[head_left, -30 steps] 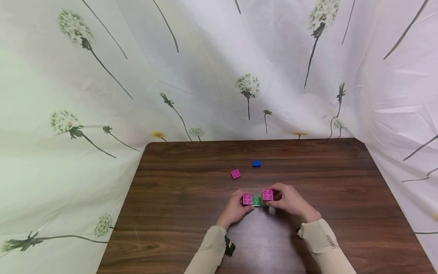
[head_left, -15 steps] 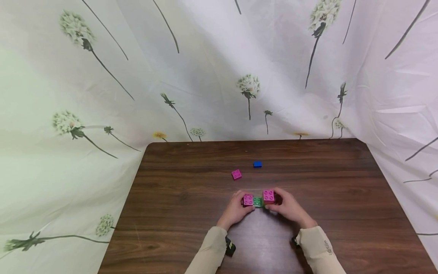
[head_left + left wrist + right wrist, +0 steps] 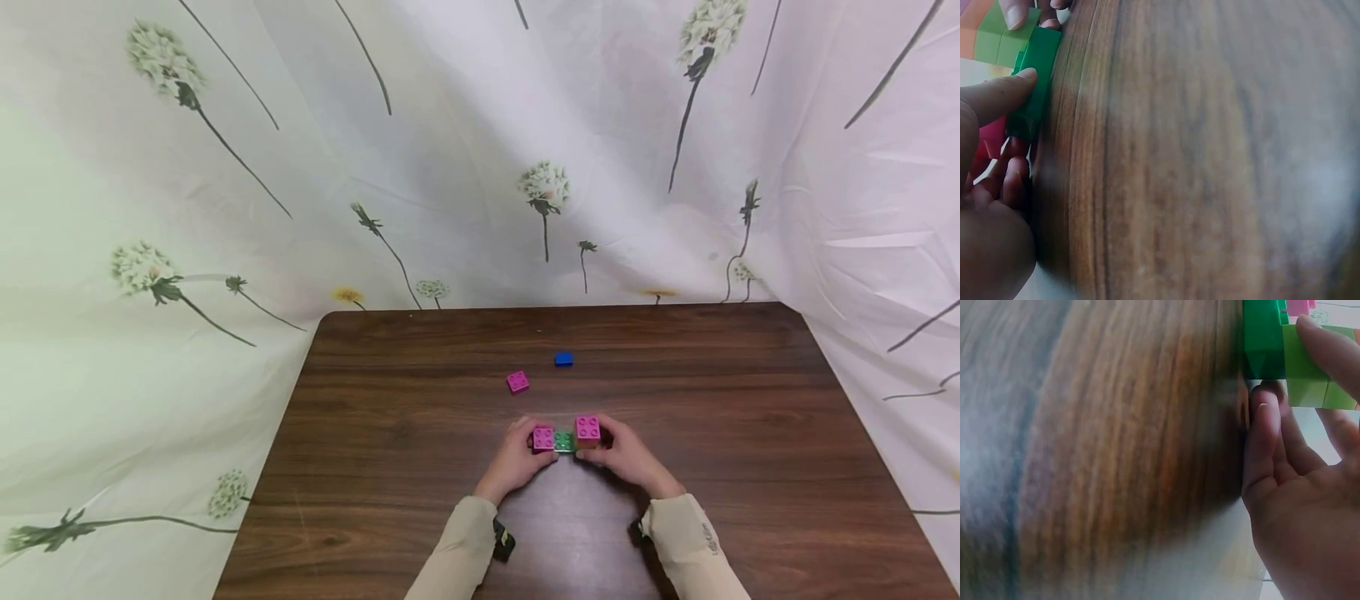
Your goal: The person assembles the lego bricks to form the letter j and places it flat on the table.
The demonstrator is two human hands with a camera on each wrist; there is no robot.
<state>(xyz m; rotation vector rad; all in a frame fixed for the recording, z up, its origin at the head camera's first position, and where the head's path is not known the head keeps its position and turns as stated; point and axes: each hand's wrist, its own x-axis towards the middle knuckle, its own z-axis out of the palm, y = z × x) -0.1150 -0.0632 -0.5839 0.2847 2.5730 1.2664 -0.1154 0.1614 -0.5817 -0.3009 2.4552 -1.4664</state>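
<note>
A long dark green toy building brick [image 3: 564, 442] lies between my hands. A pink brick [image 3: 543, 439] stands on its left end. My left hand [image 3: 513, 461] grips that end, with the thumb along the green brick's side. A taller stack with a pink top brick [image 3: 587, 427] stands over the right end. Below its top, the left wrist view shows orange and two light green bricks [image 3: 1007, 37]. My right hand [image 3: 632, 458] pinches the stack low down between thumb and fingers. In the right wrist view, the lowest light green brick [image 3: 1305, 375] sits right against the dark green one.
Farther back on the brown wooden table [image 3: 390, 483] lie a loose pink brick [image 3: 517, 382] and a blue brick [image 3: 563, 359]. Behind the table hangs a white cloth [image 3: 465, 167] printed with dandelions.
My right hand and forearm have swung in to the left, and the thumb has shifted lower along the stack. The left hand keeps its grip in almost the same place.
</note>
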